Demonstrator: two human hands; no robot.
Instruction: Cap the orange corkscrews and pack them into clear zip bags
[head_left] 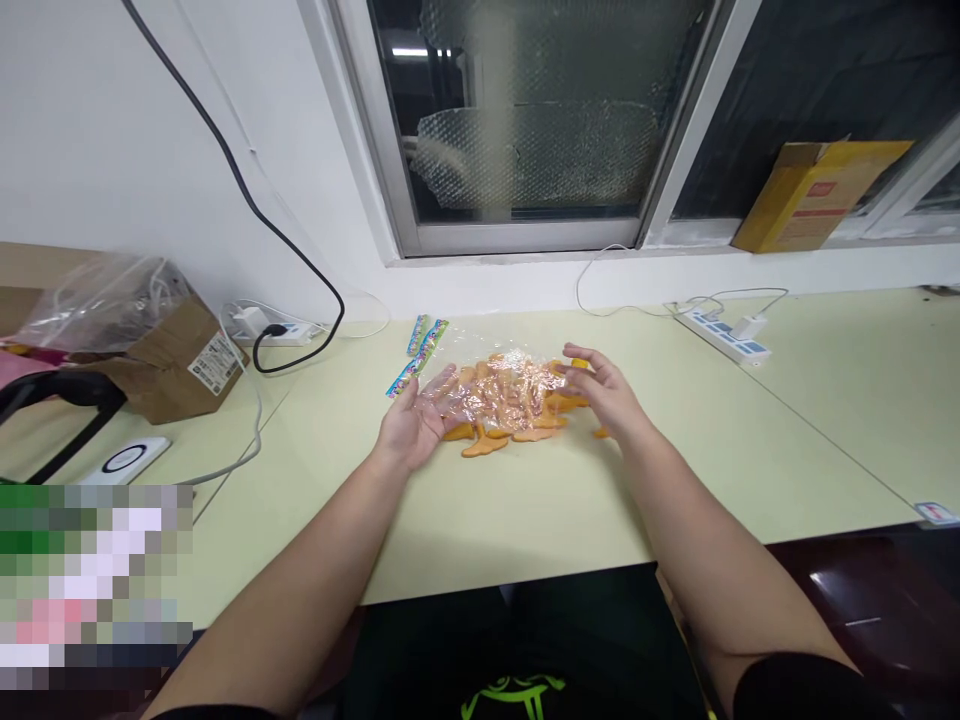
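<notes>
A clear plastic bag with a colourful printed strip at its left end spreads over a pile of small orange moulded pieces. Glare on the plastic hides whether some pieces are inside it or only beneath. My left hand holds the bag's left side, thumb up, its fingers partly seen through the film. At the right side, my right hand has its fingers bent around the bag's edge. A yellow bit shows by those fingers. One orange piece lies apart under my right wrist.
At the left stand a cardboard box with plastic wrapping, a white charging pad and a black cable. A power strip lies at the back right. A yellow carton leans on the window sill.
</notes>
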